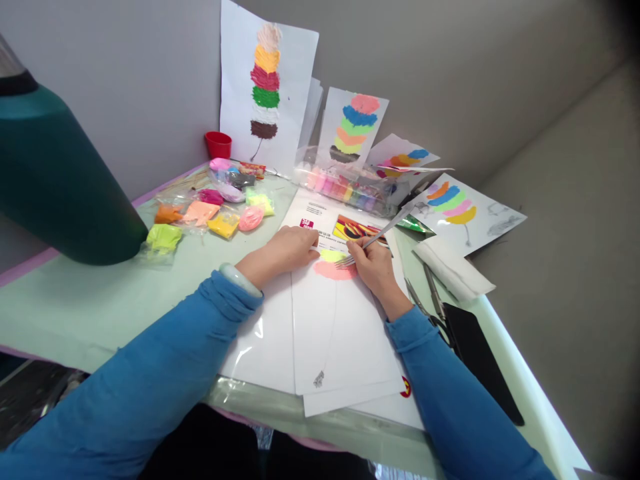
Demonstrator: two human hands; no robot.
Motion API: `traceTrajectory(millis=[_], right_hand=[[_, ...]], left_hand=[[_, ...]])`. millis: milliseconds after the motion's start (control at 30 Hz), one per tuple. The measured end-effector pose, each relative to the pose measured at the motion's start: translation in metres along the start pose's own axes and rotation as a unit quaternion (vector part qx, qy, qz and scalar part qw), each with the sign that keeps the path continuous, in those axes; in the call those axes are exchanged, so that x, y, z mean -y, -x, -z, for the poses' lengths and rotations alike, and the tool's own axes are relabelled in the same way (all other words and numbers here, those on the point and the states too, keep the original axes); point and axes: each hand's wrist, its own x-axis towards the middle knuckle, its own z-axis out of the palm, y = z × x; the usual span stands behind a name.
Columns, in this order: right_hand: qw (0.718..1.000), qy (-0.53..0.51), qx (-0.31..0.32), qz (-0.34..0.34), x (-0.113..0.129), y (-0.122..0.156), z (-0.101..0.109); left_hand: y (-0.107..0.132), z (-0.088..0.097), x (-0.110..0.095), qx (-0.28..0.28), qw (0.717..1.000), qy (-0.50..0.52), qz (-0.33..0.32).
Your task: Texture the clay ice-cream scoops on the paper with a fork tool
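A white sheet of paper lies in front of me with a pink clay patch and a yellow-green patch pressed onto it. My right hand is closed round a metal fork, and the tines rest on the pink clay. My left hand lies on the paper beside the clay, fingers curled, pressing the sheet down. Both arms wear blue sleeves.
Several small bags of coloured clay lie at the back left near a red cup. Finished clay pictures lean against the wall. A clay box, scissors, a folded tissue and a black case sit on the right. A dark green object looms at left.
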Motion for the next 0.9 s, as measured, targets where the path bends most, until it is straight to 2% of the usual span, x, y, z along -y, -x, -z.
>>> traceTrajectory(millis=[900], right_hand=[[1.000, -0.002, 0.020, -0.011, -0.0022, -0.0007, -0.0007]], left_hand=[[-0.0019, -0.0044, 0.0007, -0.010, 0.999, -0.030, -0.023]])
